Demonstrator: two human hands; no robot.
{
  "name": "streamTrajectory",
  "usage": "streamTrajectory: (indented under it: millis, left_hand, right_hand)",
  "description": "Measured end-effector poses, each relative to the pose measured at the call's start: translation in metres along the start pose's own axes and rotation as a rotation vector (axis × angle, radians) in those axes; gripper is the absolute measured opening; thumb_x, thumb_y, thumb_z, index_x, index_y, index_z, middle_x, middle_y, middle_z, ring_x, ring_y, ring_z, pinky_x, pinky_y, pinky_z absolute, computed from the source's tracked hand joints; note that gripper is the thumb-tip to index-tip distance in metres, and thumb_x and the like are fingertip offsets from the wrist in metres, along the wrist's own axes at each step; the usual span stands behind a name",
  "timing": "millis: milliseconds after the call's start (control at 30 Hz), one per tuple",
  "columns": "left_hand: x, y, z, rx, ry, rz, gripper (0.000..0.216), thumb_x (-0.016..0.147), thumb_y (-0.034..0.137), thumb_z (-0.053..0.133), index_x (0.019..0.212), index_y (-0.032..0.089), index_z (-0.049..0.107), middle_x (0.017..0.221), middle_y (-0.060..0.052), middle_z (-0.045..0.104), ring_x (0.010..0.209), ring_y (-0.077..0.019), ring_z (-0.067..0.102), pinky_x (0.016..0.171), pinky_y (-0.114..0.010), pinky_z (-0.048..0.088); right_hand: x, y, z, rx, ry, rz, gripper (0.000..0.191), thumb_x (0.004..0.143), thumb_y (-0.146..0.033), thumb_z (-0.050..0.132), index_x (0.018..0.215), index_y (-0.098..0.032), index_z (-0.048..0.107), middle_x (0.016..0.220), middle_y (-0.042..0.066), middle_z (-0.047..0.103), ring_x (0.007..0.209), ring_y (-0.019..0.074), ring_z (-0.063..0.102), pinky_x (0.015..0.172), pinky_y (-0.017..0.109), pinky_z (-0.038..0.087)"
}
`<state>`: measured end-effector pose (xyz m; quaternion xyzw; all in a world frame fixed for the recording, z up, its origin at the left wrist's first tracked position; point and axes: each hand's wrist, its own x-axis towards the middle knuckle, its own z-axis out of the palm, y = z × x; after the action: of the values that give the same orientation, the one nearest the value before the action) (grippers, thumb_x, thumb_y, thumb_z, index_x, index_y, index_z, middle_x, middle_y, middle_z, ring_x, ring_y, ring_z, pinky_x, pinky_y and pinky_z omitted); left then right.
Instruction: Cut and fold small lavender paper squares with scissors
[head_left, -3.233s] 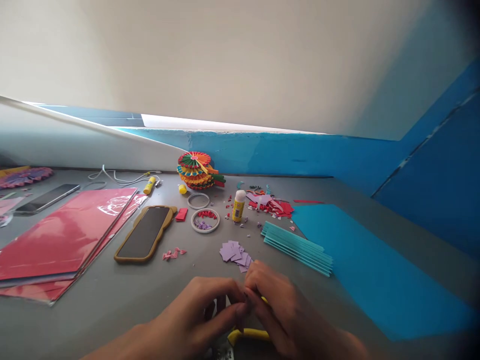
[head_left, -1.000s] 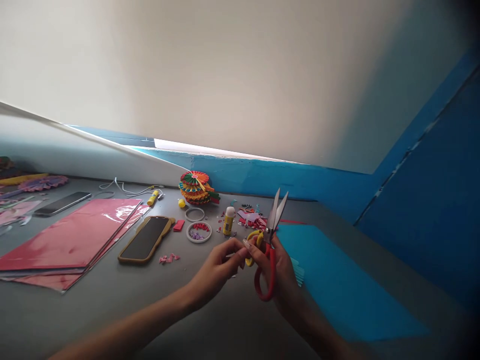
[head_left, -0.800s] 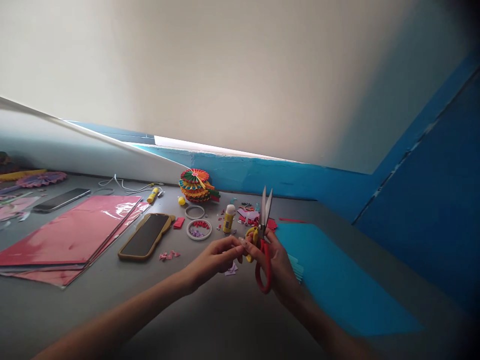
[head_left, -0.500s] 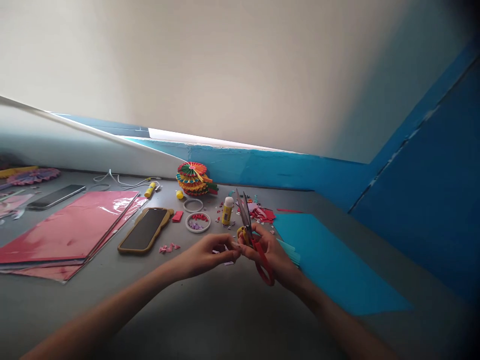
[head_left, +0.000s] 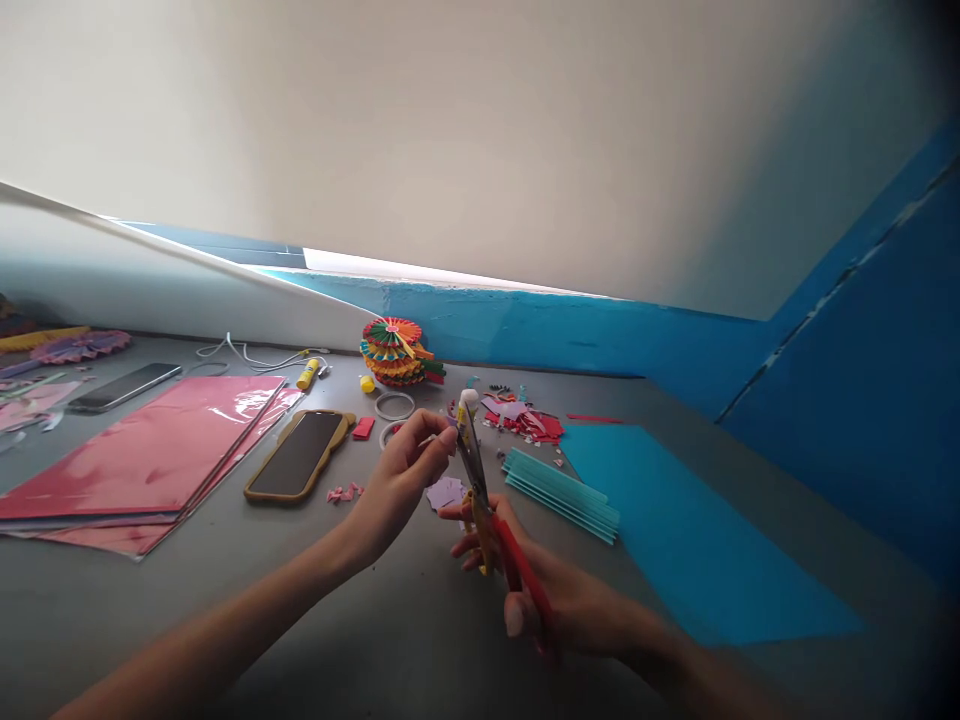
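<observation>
at the scissors [head_left: 501, 530], hands [head_left: 401, 475] angled inward

i could read no text, brand, number or sign anywhere. the upright glue stick [head_left: 469, 397] was partly covered by my left hand [head_left: 401, 480] and the scissors [head_left: 523, 570], and what showed of its label gave me no letters. any print on the yellow tube [head_left: 307, 375] lying on the bench [head_left: 420, 640] was too small to make out. the dark screens of the cased phone [head_left: 304, 455] and the other phone [head_left: 126, 387] showed me nothing legible.
</observation>
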<state>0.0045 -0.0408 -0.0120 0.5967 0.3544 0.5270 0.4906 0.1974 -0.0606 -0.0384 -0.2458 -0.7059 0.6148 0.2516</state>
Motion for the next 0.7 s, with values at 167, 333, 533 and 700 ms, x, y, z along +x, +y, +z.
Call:
streamTrajectory:
  millis: [167, 333, 533, 700]
  left_hand:
    - [-0.001, 0.003, -0.001, 0.062, -0.011, -0.018, 0.018, 0.093, 0.036, 0.049, 0.085, 0.019, 0.05, 0.073, 0.004, 0.038, 0.065, -0.0103, 0.031, 0.057, -0.021, 0.028]
    - [-0.003, 0.001, 0.001, 0.059, -0.087, -0.031, 0.018, 0.093, 0.035, 0.05, 0.088, 0.019, 0.05, 0.076, 0.003, 0.043, 0.069, -0.0105, 0.038, 0.059, -0.022, 0.03]
    - [-0.004, 0.002, 0.003, 0.097, -0.065, -0.015, 0.018, 0.092, 0.034, 0.051, 0.084, 0.018, 0.052, 0.076, 0.003, 0.047, 0.068, -0.01, 0.041, 0.058, -0.021, 0.031]
    - [-0.004, 0.001, 0.002, 0.097, -0.065, -0.009, 0.017, 0.092, 0.034, 0.051, 0.085, 0.018, 0.052, 0.075, 0.003, 0.047, 0.068, -0.0108, 0.043, 0.059, -0.022, 0.032]
  right_hand:
    - [-0.001, -0.005, 0.0, -0.004, 0.022, 0.032, 0.066, 0.078, -0.05, 0.068, 0.131, -0.025, 0.04, 0.121, 0.01, 0.041, 0.109, 0.0268, 0.05, 0.092, 0.043, 0.043]
    - [-0.002, -0.006, 0.0, -0.02, 0.044, 0.081, 0.063, 0.078, -0.045, 0.07, 0.128, -0.023, 0.039, 0.106, 0.006, 0.049, 0.1, 0.0233, 0.052, 0.084, 0.036, 0.046]
    - [-0.003, -0.006, 0.002, -0.054, 0.08, 0.107, 0.065, 0.077, -0.058, 0.065, 0.125, -0.024, 0.036, 0.1, 0.005, 0.052, 0.087, 0.0206, 0.055, 0.071, 0.031, 0.045]
    - [-0.002, -0.014, 0.009, -0.073, 0.137, 0.102, 0.051, 0.085, -0.063, 0.05, 0.115, -0.023, 0.041, 0.089, 0.003, 0.054, 0.065, 0.0133, 0.046, 0.053, 0.025, 0.038]
